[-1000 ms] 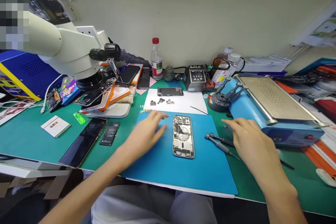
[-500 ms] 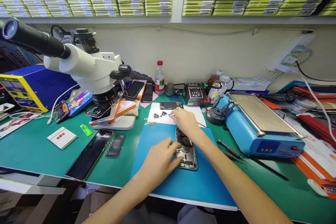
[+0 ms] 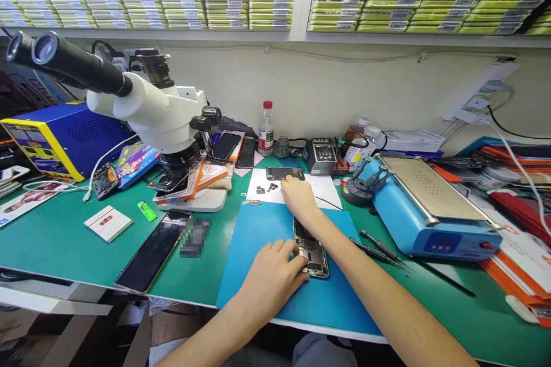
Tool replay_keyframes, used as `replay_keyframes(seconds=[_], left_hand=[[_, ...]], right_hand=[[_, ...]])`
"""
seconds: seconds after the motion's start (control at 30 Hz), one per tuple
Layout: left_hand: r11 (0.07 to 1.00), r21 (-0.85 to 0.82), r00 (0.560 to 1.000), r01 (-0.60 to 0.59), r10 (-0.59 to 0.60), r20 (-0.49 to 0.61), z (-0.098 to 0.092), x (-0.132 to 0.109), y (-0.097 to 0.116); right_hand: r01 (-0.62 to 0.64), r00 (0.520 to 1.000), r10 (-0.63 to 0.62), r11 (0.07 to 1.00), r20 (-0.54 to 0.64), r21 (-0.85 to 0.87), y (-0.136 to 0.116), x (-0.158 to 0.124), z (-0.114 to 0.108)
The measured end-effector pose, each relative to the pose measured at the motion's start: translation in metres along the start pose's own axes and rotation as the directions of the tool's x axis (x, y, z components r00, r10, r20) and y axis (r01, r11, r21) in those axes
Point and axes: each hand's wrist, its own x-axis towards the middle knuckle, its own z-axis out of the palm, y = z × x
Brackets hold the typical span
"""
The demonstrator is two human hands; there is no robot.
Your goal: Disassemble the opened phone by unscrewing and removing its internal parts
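An opened phone with its inner parts bare lies on the blue mat. My left hand is at its left edge, fingers curled and thumb and fingertips against its lower part. My right hand reaches across the phone's top to the white paper, with its fingers closed together. Whatever those fingertips may hold is hidden. Just beyond them lies a dark, flat phone part. Small black components sit on the paper to the left of my right hand.
A microscope rises at the left, with a dark phone in front. Screwdrivers and a blue heating plate machine lie on the right. A bottle and a black control box stand at the back.
My left fingers have come closer together against the phone's edge. My right hand still reaches over the paper, its fingers now drawn nearer the dark flat part. The view has shifted slightly.
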Motion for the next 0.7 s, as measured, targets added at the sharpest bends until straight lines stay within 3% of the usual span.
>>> replay_keyframes(seconds=[0.17, 0.33, 0.53, 0.6, 0.63, 0.7], left_hand=[[0.999, -0.035, 0.999, -0.03, 0.031, 0.023, -0.006, 0.002, -0.002], [0.993, -0.102, 0.996, -0.054, 0.061, 0.06, -0.011, -0.001, 0.005], [0.982, -0.187, 0.994, -0.023, 0.043, 0.103, -0.014, -0.011, 0.017], [0.959, -0.28, 0.995, 0.041, -0.012, 0.103, -0.022, -0.005, 0.007], [0.941, -0.312, 0.99, 0.13, -0.104, 0.099, -0.026, -0.001, -0.001], [0.934, -0.29, 0.977, 0.21, -0.193, 0.088, -0.034, 0.011, -0.02]], right_hand=[[0.005, 0.996, -0.002, 0.999, -0.087, 0.035, 0.008, 0.001, 0.007], [-0.012, 0.958, 0.044, 0.994, -0.283, 0.111, 0.035, -0.014, 0.009], [0.047, 0.854, 0.044, 0.986, -0.519, 0.161, 0.048, -0.088, 0.019], [0.109, 0.825, -0.017, 0.985, -0.564, 0.13, 0.041, -0.114, 0.025], [0.142, 0.813, -0.053, 0.984, -0.58, 0.109, 0.036, -0.124, 0.027], [0.19, 0.791, -0.11, 0.979, -0.601, 0.071, 0.026, -0.137, 0.03]])
